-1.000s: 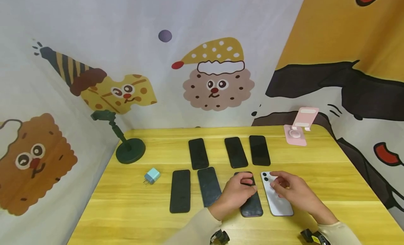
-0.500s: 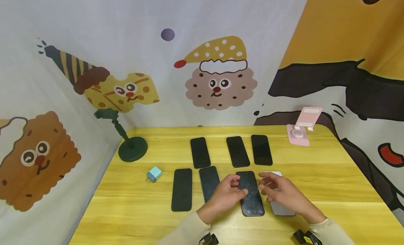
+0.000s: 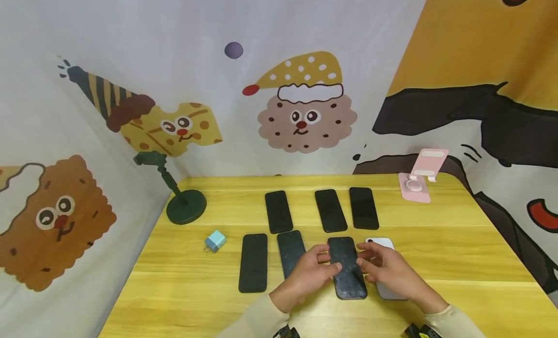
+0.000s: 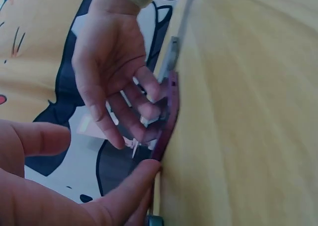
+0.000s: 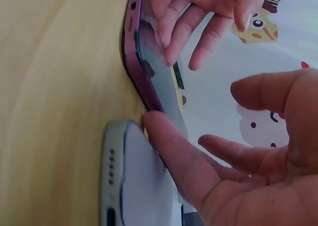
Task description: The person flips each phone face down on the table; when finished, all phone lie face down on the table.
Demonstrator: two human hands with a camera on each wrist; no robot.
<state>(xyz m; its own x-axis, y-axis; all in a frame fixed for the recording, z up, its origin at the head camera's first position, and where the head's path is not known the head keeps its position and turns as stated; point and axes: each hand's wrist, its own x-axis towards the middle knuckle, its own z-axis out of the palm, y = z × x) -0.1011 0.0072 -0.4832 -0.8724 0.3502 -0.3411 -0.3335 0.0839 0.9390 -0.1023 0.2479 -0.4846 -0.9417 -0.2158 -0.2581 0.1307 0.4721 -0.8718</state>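
On a yellow wood-grain table, a phone with a dark screen and purple edges lay screen up between two bare hands. The left hand was at its left edge and the right hand at its right, each with fingers slightly bent and the thumb well apart from them. In the wrist views, a fingertip of each hand met the purple edge or came very close; contact could not be told for certain.

The hands stood in front of other things. The right one covered the middle of a white phone, lying back up just beside the purple-edged one. The left one hid the lower part of a dark phone. Further left in this near row lay a black phone. Behind, a far row held three more dark phones: a left one, a middle one and a right one.

A pale blue charger plug lay at the left, with a green stand behind it. A pink stand stood at the far right, before a cartoon-printed cloth.
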